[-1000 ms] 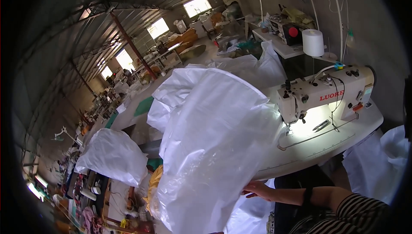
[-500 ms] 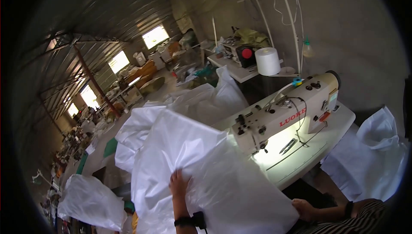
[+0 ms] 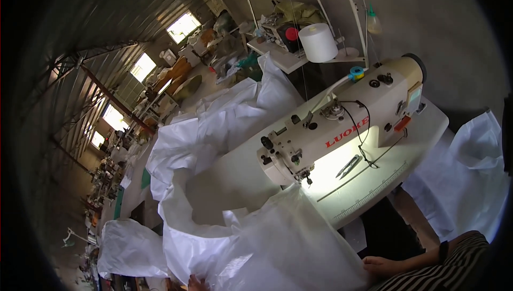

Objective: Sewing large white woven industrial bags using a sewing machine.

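A large sheet of glossy white fabric (image 3: 299, 237) spreads across my lap and the near left of a sewing machine (image 3: 342, 120). Its far part is bunched in folds along the table's left side. Part of the sheet lies up against the machine's needle end. My left hand (image 3: 197, 283) shows only in part at the lower edge, fingers curled on the sheet's near folds. My right hand (image 3: 382, 265) is closed at the sheet's right edge, thumb and fingers together. Thread snips (image 3: 349, 166) lie on the lit machine bed.
The sewing table (image 3: 368, 197) extends right of the needle. A white thread cone (image 3: 318, 42) stands behind the machine. More white fabric (image 3: 465, 179) hangs at the right, and a white bundle (image 3: 131, 251) lies at the lower left. Behind is another worktable (image 3: 283, 62).
My left hand has drawn down toward the lower edge, and the raised sheet has dropped with it, uncovering the table left of the needle. My right hand stays at the sheet's edge. The view has shifted.
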`<control>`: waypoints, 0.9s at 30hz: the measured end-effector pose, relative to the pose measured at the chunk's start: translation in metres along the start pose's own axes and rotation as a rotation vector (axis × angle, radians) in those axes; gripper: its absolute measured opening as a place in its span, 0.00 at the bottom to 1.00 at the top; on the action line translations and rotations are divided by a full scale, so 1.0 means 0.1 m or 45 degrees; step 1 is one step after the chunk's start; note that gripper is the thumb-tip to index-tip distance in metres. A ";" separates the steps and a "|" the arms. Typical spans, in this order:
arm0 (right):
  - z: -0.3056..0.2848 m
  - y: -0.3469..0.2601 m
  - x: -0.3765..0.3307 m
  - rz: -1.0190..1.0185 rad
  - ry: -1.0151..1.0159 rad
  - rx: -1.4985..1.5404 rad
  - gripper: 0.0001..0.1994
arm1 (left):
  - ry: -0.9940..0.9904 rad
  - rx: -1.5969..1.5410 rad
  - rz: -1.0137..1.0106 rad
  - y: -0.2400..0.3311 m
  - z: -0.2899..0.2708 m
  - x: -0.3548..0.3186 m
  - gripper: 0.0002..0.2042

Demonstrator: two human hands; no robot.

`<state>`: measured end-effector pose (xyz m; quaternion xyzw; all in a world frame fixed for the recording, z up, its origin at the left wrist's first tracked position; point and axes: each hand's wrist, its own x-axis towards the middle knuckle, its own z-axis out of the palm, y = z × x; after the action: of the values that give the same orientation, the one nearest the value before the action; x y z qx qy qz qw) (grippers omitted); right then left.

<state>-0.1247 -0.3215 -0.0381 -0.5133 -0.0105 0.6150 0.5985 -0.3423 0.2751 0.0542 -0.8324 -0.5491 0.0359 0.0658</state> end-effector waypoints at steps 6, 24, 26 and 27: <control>0.06 -0.32 -0.11 0.133 -0.227 -0.481 0.19 | 0.229 -0.232 -0.015 -0.04 0.07 -0.16 0.26; 0.13 -0.70 -0.10 -0.399 0.085 -0.908 0.24 | 0.109 -0.922 1.101 2.84 -0.29 -2.74 0.03; 0.30 -0.89 -0.05 -0.499 0.237 -1.037 0.24 | 0.000 -1.037 1.030 2.87 -0.22 -2.80 0.04; 0.29 -0.89 0.01 -0.493 0.247 -1.033 0.24 | -0.102 -1.156 0.962 2.89 -0.19 -2.83 0.05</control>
<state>-0.0783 -0.2779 0.0304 -0.7499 -0.2902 0.3870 0.4513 -0.1881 -0.0985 0.0267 -0.9131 -0.1771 -0.1504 -0.3350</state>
